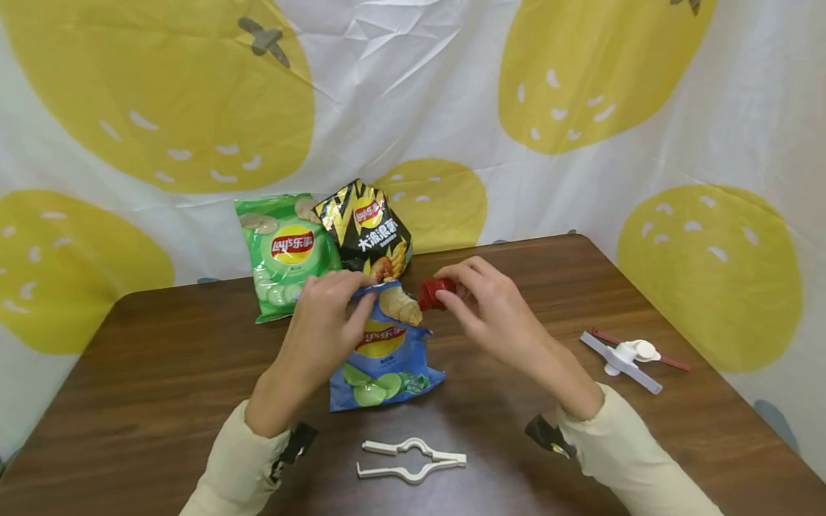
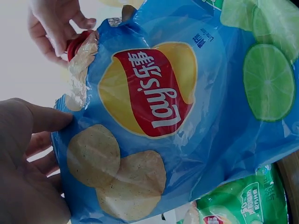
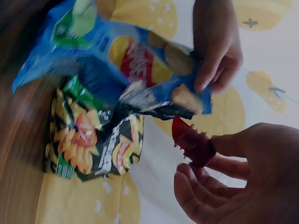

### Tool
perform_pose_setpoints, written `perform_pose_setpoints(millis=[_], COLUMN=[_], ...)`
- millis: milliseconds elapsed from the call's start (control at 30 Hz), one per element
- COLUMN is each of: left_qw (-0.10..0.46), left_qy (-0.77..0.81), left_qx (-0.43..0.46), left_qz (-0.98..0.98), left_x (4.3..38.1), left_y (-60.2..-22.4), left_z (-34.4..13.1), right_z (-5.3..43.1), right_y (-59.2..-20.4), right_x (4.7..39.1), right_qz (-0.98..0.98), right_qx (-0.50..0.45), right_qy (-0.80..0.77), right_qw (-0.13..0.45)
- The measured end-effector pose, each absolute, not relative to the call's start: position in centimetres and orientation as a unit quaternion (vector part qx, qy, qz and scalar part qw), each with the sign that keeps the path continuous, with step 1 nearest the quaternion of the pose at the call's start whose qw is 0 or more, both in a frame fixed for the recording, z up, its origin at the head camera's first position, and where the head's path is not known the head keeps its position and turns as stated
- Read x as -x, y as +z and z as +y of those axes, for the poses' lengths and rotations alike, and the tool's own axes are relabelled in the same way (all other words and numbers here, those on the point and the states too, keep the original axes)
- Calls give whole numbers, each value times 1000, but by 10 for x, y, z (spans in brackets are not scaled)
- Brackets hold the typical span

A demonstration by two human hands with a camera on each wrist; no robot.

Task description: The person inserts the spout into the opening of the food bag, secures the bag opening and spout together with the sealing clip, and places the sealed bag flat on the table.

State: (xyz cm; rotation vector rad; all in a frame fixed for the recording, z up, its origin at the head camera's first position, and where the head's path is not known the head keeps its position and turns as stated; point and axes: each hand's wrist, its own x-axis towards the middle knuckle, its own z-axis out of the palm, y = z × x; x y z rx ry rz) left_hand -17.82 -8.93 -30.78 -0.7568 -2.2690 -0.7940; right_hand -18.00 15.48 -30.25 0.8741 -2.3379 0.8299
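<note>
My left hand (image 1: 325, 315) pinches the top edge of a blue Lay's chip bag (image 1: 377, 376), thumb in front. The bag stands on the table, its torn top corner showing crumpled silvery lining in the left wrist view. At that corner, my right hand (image 1: 493, 304) holds a small dark-red piece (image 3: 192, 143) between thumb and fingers. In the right wrist view the piece has a tapered end and small studs on its sides; its exact kind is unclear. Its tip is close to the bag's torn edge, but I cannot tell whether they touch.
A green Lay's bag (image 1: 293, 269) and a black-and-yellow chip bag (image 1: 364, 233) lean against the patterned cloth at the back. White tongs-like clip (image 1: 413, 460) lies at the front. A white clip with a round cap (image 1: 635, 351) and a thin red bar lies at right.
</note>
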Motion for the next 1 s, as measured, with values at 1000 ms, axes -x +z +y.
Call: perform_pose_setpoints(millis=[1000], left_qw=[303], left_qy=[-223], left_qx=[273], left_qz=[-886], left_x=[174], left_y=[-308], left_z=[-85], right_z=[141], right_y=[-316], right_x=[186], right_qz=[-839], right_qx=[-344], right_qy=[383], right_qw=[176])
